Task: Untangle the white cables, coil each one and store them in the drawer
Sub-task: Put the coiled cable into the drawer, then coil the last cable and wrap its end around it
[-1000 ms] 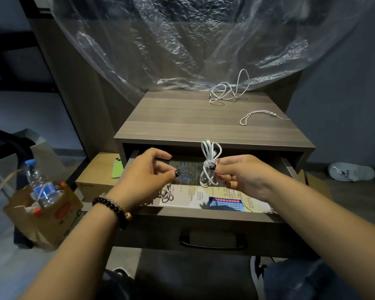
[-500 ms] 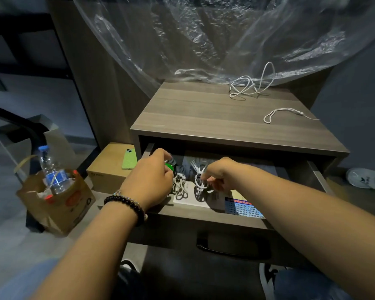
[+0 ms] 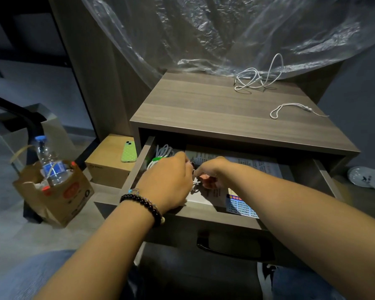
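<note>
Both hands down in the open drawer [image 3: 126,185] at frame centre: left hand [image 3: 167,180] and right hand [image 3: 212,174] together, fingers pinching a coiled white cable [image 3: 195,183].

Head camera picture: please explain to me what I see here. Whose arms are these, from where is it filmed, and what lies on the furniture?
No machine here: a person wears a camera on the head, so you look down along their own arms. The left hand and right hand reach into the open drawer of a nightstand and meet at a coiled cable; who grips it is hidden. Another coil lies at the drawer's back left. On top lie a tangled cable and a small cable, not yet stored.
</note>
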Tool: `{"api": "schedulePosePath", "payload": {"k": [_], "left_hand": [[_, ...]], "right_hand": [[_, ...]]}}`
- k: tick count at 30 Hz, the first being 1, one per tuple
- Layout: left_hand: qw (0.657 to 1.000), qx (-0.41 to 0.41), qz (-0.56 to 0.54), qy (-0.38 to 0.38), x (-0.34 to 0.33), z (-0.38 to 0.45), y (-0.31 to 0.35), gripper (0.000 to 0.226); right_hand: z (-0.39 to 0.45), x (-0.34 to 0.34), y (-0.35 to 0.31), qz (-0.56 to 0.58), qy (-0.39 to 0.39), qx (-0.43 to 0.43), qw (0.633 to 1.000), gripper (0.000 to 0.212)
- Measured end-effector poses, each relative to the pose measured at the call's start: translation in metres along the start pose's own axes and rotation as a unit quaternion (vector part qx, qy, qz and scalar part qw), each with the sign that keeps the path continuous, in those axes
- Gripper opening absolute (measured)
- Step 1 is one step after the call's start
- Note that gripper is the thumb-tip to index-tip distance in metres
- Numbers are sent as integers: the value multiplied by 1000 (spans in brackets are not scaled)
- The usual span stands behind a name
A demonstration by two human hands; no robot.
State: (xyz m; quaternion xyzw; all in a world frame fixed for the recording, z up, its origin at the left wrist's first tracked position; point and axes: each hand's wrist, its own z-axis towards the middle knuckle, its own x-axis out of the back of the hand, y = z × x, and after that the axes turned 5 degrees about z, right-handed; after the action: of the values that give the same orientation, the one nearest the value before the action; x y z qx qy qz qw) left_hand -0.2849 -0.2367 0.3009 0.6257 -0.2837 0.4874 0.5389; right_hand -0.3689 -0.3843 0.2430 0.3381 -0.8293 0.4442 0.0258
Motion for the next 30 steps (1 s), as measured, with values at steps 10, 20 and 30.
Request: {"api": "schedulePosePath", "payload": {"k": [10,20,30], "left_hand": [[1000,4,-1,14,8,-11,-7,26],[992,-65,-14,111,5,-23,-8,20],[959,-189,-19,209,0,9,-7,35]], "right_hand": [[-8,9,4,-14,-29,7,999,29],[-103,60,10,-174,74,214,958,11],[-146,94,79,-361,181,442,801,38]]}}
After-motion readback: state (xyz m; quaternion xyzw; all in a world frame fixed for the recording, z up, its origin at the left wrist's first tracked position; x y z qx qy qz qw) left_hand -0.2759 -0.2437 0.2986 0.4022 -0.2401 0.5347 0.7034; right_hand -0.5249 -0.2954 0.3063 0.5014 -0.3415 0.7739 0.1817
